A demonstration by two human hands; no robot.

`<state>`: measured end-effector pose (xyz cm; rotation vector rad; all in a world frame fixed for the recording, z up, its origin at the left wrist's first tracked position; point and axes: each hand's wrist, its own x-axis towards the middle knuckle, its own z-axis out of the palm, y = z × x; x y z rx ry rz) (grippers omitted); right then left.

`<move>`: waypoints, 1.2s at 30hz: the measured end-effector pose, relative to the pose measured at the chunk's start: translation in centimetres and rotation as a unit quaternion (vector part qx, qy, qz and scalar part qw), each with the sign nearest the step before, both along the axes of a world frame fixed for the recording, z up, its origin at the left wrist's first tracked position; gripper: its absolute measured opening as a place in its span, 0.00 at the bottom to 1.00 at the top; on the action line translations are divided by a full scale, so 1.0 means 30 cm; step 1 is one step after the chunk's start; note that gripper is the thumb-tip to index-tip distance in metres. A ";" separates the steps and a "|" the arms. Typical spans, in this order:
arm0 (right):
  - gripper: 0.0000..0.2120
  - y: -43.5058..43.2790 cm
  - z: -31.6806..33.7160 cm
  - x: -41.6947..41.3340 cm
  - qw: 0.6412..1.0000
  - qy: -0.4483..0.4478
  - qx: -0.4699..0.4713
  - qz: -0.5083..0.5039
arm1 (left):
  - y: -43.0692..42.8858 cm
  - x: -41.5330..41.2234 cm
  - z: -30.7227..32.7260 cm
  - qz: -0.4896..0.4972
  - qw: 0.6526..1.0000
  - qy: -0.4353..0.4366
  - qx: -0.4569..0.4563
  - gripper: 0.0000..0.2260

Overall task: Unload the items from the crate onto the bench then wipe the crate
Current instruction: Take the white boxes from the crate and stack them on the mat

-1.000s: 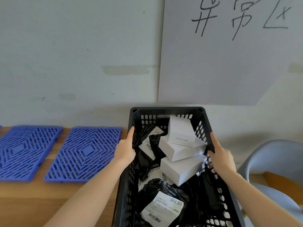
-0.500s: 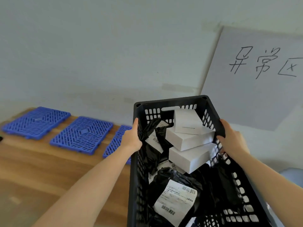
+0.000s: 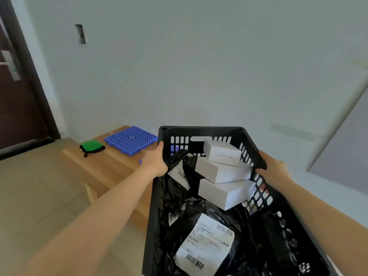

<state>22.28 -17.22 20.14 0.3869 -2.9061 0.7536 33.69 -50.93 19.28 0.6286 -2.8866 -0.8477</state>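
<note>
A pale wall (image 3: 199, 66) fills the upper frame, with a dark door (image 3: 18, 108) at the left edge and tiled floor (image 3: 39, 206) at lower left. A wooden tabletop (image 3: 103, 172) runs from centre left toward the wall. It carries a blue grid mat (image 3: 131, 140) and, just beside it, a green pouch (image 3: 92, 147).

The black lattice crate (image 3: 201, 130) occupies the lower centre and lower right of the frame, held clear of any surface. The left hand (image 3: 156, 162) grips its left rim, thumb on top. The right hand (image 3: 274, 170) grips the right rim, with fingertips showing through the wall slots.

Contents: three white boxes (image 3: 223, 172) stacked unevenly at the far end, and black mailer bags (image 3: 205, 242) with barcode labels filling the rest.

Step in hand, as judged: the loaded crate is being carried to the tabletop. No item appears unloaded yet, and wiping has not begun.

Next move, as judged:
1. Set the crate down on bare wood in front of the mat and pouch.
2. Keep the crate level, as the box stack looks liable to slide.
3. Release one hand only once the base is fully supported.
</note>
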 end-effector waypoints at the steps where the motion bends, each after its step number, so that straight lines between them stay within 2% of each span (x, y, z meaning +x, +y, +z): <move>1: 0.25 -0.059 -0.011 -0.011 1.000 0.000 0.001 0.018 | -0.042 0.031 -0.011 0.015 1.000 -0.006 0.002 0.44; 10: 0.30 -0.573 -0.140 -0.165 0.981 -0.065 -0.013 0.184 | -0.342 0.243 -0.110 0.188 0.981 -0.045 0.006 0.44; 16: 0.33 -0.835 -0.257 -0.287 0.954 -0.037 0.068 0.291 | -0.426 0.286 -0.214 0.296 0.952 -0.076 0.001 0.45; 22: 0.33 -0.928 -0.352 -0.426 0.934 -0.054 0.108 0.336 | -0.385 0.222 -0.312 0.342 0.935 -0.090 0.022 0.46; 29: 0.33 -0.964 -0.346 -0.601 0.916 -0.043 0.118 0.380 | -0.309 0.087 -0.293 0.369 0.924 -0.095 0.036 0.44; 33: 0.33 -0.975 -0.347 -0.660 0.910 -0.049 0.126 0.393 | -0.265 0.059 -0.293 0.382 0.920 -0.079 0.037 0.39; 36: 0.33 -0.980 -0.357 -0.668 0.909 -0.035 0.130 0.395 | -0.262 0.046 -0.294 0.388 0.915 -0.100 0.044 0.42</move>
